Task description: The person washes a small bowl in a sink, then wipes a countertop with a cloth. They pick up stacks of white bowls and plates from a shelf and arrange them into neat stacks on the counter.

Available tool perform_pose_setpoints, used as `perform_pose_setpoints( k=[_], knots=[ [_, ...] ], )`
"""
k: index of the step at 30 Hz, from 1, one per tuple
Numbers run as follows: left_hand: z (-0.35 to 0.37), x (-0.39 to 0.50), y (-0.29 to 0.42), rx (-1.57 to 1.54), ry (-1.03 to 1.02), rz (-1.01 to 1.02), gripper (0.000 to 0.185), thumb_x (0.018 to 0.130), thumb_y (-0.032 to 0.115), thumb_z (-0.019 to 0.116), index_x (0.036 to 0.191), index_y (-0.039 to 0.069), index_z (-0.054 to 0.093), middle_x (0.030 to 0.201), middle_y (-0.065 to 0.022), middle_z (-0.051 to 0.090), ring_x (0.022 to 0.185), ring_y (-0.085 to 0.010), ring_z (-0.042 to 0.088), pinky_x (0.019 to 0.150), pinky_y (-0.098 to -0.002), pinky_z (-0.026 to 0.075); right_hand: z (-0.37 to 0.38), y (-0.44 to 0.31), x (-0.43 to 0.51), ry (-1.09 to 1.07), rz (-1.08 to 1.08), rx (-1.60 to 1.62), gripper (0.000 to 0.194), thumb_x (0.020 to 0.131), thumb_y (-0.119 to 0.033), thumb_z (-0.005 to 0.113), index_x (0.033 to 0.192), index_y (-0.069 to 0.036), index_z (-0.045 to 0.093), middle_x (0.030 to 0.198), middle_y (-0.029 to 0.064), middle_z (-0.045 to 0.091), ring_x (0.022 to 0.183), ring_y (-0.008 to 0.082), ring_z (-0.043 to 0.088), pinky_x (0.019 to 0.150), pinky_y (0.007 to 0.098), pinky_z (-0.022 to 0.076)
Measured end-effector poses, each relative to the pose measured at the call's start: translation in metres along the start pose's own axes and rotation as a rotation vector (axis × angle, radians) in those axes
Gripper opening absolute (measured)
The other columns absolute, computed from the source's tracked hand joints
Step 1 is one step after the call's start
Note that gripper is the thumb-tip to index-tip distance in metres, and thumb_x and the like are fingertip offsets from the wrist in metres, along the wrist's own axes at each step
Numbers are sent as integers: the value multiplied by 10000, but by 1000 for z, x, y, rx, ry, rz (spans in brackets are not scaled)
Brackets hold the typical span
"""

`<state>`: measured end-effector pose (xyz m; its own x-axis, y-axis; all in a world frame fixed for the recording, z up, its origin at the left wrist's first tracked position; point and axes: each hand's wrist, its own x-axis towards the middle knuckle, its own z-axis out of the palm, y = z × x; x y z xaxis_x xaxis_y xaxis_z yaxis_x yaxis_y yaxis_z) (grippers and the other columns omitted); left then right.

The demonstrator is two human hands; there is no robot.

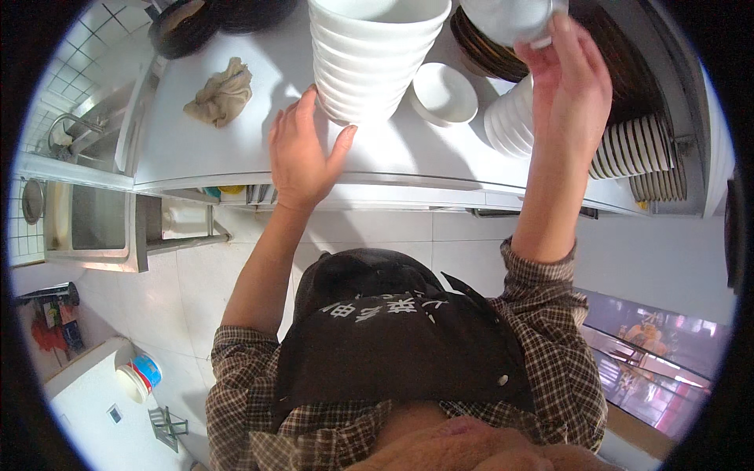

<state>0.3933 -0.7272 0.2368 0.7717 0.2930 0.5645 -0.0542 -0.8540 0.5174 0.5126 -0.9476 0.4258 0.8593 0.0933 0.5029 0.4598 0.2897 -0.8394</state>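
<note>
A tall stack of white bowls (368, 65) stands on the white counter (235, 147). My left hand (306, 147) is spread at the base of this stack, its fingertips at the lower left side. My right hand (568, 82) is raised at the upper right, its fingers gripping the rim of a white bowl (509, 20), which the picture's edge cuts off. A single white bowl (445, 94) lies right of the tall stack. Another stack of white bowls (509, 120) is partly hidden behind my right forearm.
A crumpled cloth (221, 94) lies at the left of the counter, below dark pans (182, 26). Dark plates (486, 50) are stacked behind my right hand. Striped-edge plates (633, 147) stand at the far right. A metal sink (97, 218) is at left.
</note>
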Motion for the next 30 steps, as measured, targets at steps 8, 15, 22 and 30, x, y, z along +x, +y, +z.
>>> perform_pose_setpoints(
  k=[8,15,22,30],
  knots=[
    [2,1,0,13,-10,-6,791,853,389,779,1436,-30,447,1205,-221,635,1146,-368,603,1121,-542,369,-34,53,-49,184,293,77,279,1032,-169,614,1133,90,642,1063,169,683,917,203,701,781,340,654],
    [1,2,3,14,23,23,780,836,366,797,1424,-27,468,1176,-204,646,1131,-355,613,1121,-527,378,-18,24,-30,46,21,-99,228,1045,-170,599,1098,31,693,999,105,716,870,178,708,779,376,656],
    [0,2,4,3,-49,-65,795,829,364,800,1437,-22,462,1220,-204,645,1144,-358,610,1130,-502,375,29,-7,0,-335,-445,-516,170,878,-74,771,1011,11,707,847,52,707,703,107,656,633,234,518],
    [5,0,1,36,-7,-23,780,847,352,776,1459,-1,447,1200,-199,656,1138,-359,609,1099,-489,384,36,-4,13,-683,-753,-944,255,869,-183,690,1087,-53,704,861,138,650,797,336,655,696,447,544]
  ],
)
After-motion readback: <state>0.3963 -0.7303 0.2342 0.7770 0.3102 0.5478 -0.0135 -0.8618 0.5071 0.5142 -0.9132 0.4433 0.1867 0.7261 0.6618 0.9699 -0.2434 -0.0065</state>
